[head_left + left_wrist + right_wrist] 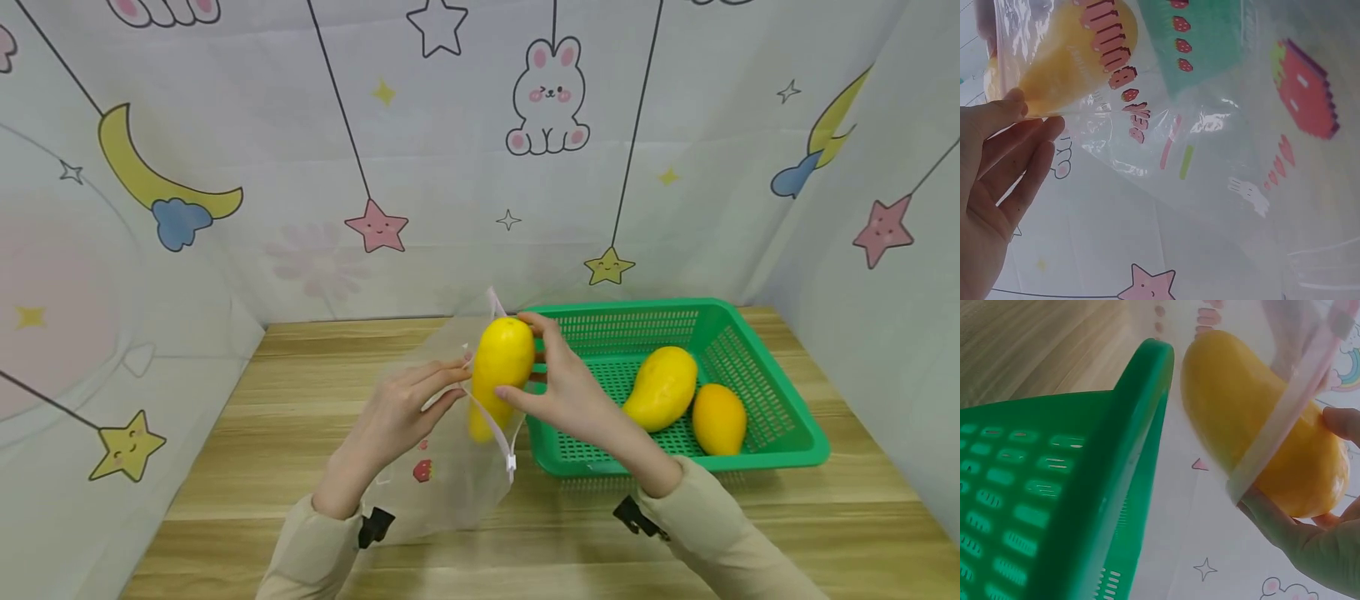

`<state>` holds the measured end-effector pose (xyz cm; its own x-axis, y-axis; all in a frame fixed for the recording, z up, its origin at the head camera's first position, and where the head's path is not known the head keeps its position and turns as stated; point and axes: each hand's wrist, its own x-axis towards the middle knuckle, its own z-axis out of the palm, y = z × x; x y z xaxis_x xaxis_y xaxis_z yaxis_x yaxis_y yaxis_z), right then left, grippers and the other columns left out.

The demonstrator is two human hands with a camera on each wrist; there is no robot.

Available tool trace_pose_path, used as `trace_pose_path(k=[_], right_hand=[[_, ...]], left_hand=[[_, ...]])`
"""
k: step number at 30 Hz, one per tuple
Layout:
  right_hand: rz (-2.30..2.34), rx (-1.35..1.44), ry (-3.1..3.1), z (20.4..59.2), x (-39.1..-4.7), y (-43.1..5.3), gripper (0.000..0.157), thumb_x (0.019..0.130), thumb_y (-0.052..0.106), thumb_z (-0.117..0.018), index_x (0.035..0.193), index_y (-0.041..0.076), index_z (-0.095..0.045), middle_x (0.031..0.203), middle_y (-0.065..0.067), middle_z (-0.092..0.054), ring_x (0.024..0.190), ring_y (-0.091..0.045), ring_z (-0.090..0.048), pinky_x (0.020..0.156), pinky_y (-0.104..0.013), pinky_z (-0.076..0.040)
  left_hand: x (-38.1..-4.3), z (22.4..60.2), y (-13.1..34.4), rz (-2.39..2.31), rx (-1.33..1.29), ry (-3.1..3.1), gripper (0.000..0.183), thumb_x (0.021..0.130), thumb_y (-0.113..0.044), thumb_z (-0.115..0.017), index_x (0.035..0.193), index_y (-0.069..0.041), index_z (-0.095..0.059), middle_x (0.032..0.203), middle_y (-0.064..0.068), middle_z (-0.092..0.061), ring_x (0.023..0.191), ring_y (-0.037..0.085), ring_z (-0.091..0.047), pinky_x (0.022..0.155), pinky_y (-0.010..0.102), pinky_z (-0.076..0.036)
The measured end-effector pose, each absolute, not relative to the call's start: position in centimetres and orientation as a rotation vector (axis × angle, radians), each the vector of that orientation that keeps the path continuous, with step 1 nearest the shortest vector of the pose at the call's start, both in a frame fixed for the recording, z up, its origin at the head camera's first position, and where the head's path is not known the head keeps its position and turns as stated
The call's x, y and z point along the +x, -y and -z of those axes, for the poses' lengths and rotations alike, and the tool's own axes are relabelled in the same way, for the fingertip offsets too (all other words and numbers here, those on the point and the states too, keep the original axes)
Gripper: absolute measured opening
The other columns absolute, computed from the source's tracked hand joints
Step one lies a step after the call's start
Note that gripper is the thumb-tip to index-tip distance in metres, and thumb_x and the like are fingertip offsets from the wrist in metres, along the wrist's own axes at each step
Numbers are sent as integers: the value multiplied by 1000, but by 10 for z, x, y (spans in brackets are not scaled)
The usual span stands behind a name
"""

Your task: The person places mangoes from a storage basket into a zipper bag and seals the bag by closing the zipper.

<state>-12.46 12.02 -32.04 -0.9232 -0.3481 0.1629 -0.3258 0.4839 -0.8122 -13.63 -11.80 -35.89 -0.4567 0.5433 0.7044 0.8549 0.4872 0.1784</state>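
A yellow mango [506, 350] stands nearly upright in the mouth of a clear zip bag [457, 492], its lower part behind the film. My right hand [566, 387] grips the mango's upper end, thumb on the near side and fingers round the far side. With thumb and fingertips my left hand [401, 408] pinches the bag's edge at the opening. In the right wrist view the pink zip strip [1285, 412] crosses the mango [1229, 381]. Strawberry prints and lettering show on the bag [1204, 175] in the left wrist view.
A green slotted basket [780, 460] stands right of the bag on the wooden table [300, 350]. Inside lie a long mango [666, 387] and a rounder orange-yellow mango [718, 419]. Behind the table hangs a white cloth [450, 150] printed with stars and rabbits.
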Motion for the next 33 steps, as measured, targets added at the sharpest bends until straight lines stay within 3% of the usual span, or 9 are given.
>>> trace_pose_path(k=[11, 18, 23, 33], right_hand=[[1315, -595, -2737, 321, -126, -115, 88, 84, 27, -75, 149, 14, -17, 140, -14, -46, 117, -33, -61, 88, -40, -58], [1200, -645, -2771, 323, -128, -112, 81, 83, 26, -75, 145, 11, -26, 133, -12, -52, 105, -25, -63, 82, -33, -59], [1100, -634, -2822, 321, -130, -109, 78, 82, 28, -77, 143, 8, -33, 127, -12, -55, 99, -23, -61, 80, -35, -58], [977, -595, -2833, 314, -140, -105, 75, 80, 40, -76, 138, 12, -39, 117, -8, -61, 87, -21, -61, 67, -30, -56]], left_hand=[[-135, 358, 115, 817, -1127, 2165, 33, 78, -4, -76, 110, -7, -70, 112, 8, -71, 96, 20, -71, 80, 28, -58], [-136, 357, 113, 818, -1133, 2128, 32, 75, -2, -78, 106, -6, -71, 109, 8, -72, 94, 19, -72, 77, 26, -59], [-137, 357, 112, 796, -1123, 2120, 30, 75, -3, -78, 104, -7, -71, 106, 7, -72, 92, 19, -72, 76, 26, -59], [-138, 354, 109, 817, -1092, 2115, 33, 74, -1, -78, 106, -5, -71, 107, 10, -73, 94, 22, -72, 77, 28, -59]])
